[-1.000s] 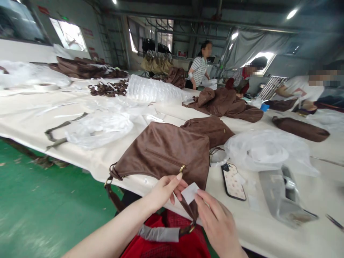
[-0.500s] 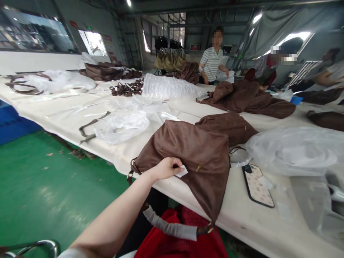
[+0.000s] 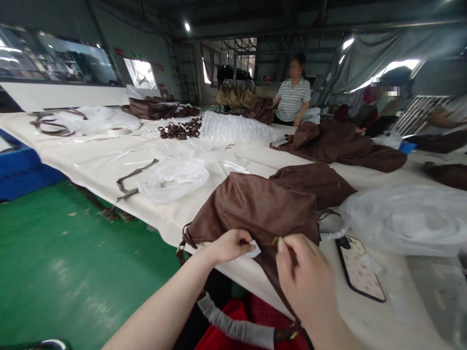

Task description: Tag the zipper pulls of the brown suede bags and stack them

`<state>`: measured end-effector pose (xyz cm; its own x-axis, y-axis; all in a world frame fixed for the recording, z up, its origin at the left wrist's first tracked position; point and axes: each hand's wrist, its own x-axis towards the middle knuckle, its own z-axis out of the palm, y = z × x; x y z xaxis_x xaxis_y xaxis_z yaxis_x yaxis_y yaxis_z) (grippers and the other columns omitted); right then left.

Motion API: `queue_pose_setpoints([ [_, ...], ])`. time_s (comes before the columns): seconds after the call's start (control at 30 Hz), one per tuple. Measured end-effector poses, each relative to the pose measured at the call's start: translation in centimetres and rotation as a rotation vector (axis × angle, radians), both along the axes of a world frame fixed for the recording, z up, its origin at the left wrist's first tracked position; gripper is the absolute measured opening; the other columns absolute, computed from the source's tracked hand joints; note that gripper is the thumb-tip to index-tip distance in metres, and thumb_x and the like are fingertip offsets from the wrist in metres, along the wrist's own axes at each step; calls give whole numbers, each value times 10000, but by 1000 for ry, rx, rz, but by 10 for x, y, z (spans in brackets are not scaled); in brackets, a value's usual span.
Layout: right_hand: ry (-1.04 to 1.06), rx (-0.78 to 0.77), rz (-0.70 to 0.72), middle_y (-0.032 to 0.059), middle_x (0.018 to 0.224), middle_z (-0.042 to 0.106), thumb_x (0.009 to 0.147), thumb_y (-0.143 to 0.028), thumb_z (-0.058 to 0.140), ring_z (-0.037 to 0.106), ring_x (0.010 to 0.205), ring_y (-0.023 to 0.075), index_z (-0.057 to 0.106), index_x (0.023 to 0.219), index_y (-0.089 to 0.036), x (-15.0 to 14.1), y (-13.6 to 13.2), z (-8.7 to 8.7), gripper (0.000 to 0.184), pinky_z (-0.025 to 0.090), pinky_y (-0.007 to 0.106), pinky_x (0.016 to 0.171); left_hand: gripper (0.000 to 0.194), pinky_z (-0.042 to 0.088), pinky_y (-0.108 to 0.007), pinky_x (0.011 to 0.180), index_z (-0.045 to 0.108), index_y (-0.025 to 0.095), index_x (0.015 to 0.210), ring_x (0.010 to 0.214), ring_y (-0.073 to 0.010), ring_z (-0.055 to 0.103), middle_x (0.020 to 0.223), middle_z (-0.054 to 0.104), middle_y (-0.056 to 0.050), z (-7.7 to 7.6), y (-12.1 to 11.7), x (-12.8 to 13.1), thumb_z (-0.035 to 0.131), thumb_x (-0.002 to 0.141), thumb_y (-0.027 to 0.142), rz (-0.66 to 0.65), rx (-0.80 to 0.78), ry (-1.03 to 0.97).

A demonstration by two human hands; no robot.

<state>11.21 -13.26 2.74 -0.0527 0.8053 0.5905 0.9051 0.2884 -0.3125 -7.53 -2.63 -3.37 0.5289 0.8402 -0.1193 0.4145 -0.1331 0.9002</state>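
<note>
The counter is spread out beyond the fingers and to their left, and the brown bag is laid over its near edge, much as half a second ago. What is changed is the right hand: out of view then, it is now brought in over the bag, across from the left hand. By this, the work seems to be shared by both hands again, and to be centred on the bag's front.

The bag is placed between and just beyond the fingers, its lower corner hung off the counter under the right wrist. Past the fingers a second bag is partly covered by the first. Clear plastic is heaped to the right of the right fingers, and nearer to them a phone is laid flat. Below both sets of fingers the strap, wrapped in a pale sleeve, is let down off the edge.

A zip is seen just beyond the left fingers, sloped toward the right ones. Its small brass pull is met, or nearly met, by the right thumb and forefinger, whose tips are brought close together; whether it is gripped cannot be told. By the left fingers, closed in a pinch, a white slip is held, its free corner pointed toward the right hand.
</note>
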Motion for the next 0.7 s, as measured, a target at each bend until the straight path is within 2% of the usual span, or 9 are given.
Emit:
queue_pose_setpoints([
  [0.07,-84,-330,-195,92,723,679,922,-374,517,657,669,194,656,794,-134,0,33,-15,306,495,299,654,235,375,-199,584,614,145,751,633,-109,474,682,564,15,0,0,0,615,774,379,-12,24,7],
  [0.13,-152,-601,-348,133,726,702,900,-398,505,681,688,232,670,768,-135,-2,56,-29,338,483,304,641,241,376,-201,591,597,148,743,635,-109,474,680,552,19,1,0,1,615,771,386,-26,22,-2],
  [0.17,-167,-657,-379,150,773,715,888,-393,506,692,725,247,680,789,-132,-3,62,-34,328,485,308,650,247,376,-202,590,591,149,739,635,-109,472,678,546,21,1,0,1,615,771,393,-29,16,-7],
  [0.33,-194,-666,-381,153,837,724,837,-274,505,703,782,259,680,832,-135,-9,64,-40,224,492,305,670,248,388,-208,606,604,148,755,647,-114,481,695,564,14,6,-3,0,601,778,396,-29,-13,-13],
  [0.47,-278,-633,-343,159,845,712,847,-223,460,700,765,255,653,873,-117,-6,59,-40,222,488,312,656,259,420,-214,669,636,148,810,702,-128,527,760,622,-3,7,-5,-2,601,784,403,-77,5,-24],
  [0.7,-447,-615,-123,143,853,704,864,-209,453,687,786,247,640,886,-122,26,48,-37,208,458,305,676,226,439,-220,720,662,156,813,766,-151,584,837,681,-23,6,-16,4,593,796,371,-87,45,-1],
])
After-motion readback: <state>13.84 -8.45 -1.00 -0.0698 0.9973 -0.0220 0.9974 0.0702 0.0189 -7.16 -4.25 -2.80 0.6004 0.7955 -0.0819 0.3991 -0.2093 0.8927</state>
